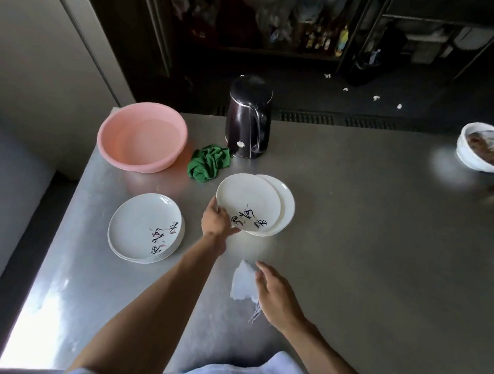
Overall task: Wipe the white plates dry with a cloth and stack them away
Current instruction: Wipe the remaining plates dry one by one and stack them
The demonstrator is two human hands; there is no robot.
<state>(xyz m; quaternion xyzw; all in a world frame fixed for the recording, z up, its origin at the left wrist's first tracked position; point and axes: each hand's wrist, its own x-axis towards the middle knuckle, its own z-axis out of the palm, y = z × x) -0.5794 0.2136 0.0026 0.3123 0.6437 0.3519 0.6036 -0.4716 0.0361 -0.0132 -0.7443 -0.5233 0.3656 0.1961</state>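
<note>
We note steel table (353,222). Left side: stack of white plates (146,228), face up. Centre: top plate (247,202) face up, print toward near rim (round, no long axis), shifted left over lower plate (287,206). Left hand (216,222) grips its near-left rim. Right hand (277,292) holds white cloth (243,282), fingers loosely curved.

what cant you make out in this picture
Head view:
Bowl: cut off by the right edge, contents blurred.
Shelves: too dark, blurred.
Left plate stack: rims too thin to count.
Cloth: right hand hides whether it grips it.
</note>
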